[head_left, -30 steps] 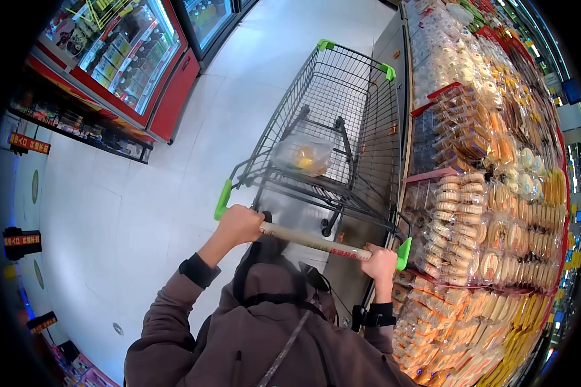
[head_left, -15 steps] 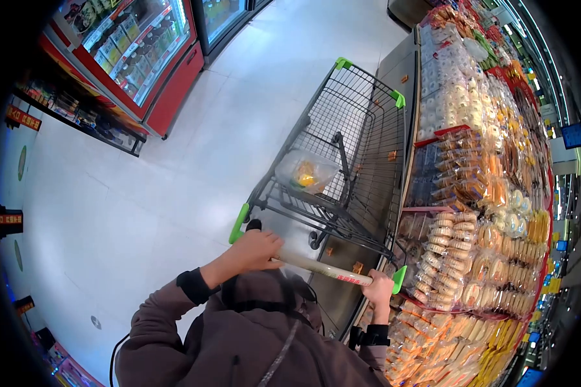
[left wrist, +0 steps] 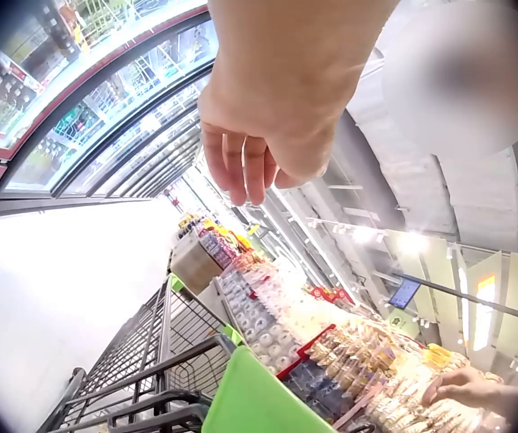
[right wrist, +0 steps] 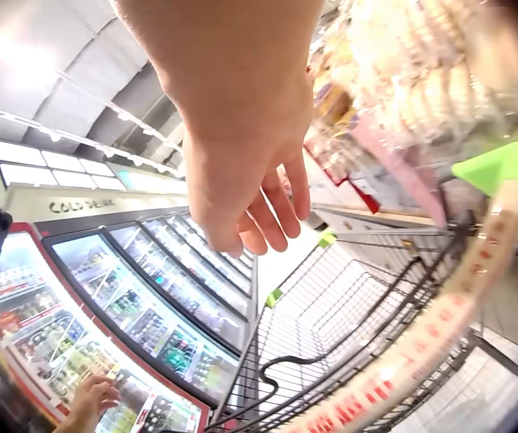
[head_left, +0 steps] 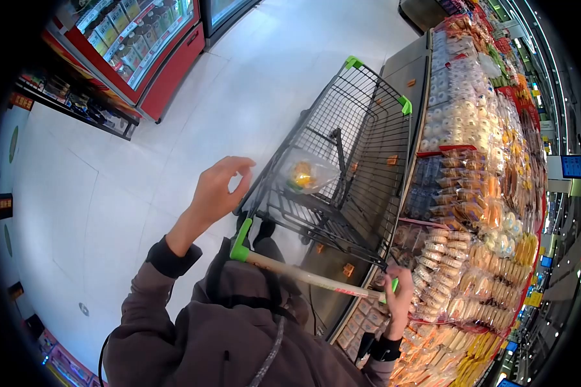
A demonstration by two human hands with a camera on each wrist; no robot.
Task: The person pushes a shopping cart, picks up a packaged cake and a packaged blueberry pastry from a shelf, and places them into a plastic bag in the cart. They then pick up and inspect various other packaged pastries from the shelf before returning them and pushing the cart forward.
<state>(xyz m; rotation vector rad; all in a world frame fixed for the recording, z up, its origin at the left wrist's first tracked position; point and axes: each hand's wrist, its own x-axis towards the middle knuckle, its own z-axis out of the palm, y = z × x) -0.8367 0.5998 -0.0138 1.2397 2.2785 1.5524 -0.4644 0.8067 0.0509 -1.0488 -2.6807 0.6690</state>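
A wire shopping cart with green corner pieces stands in front of the person in the head view. Its pale handle carries red print. Inside lies a clear plastic bag with something yellow-orange in it. The left hand is raised off the handle, beside the cart's left side, with loosely bent fingers and nothing held. Near the handle's right end, by the green corner, is the right hand. In the right wrist view that hand hangs with relaxed fingers off the bar, holding nothing.
Packaged breads and buns fill a long display along the cart's right side. A red-framed fridge with drinks stands at the far left. Pale floor stretches to the left of the cart.
Both hands held the handle before. The left hand has let go and risen forward to the left; the right hand has loosened at the right end. The cart has turned slightly in view.
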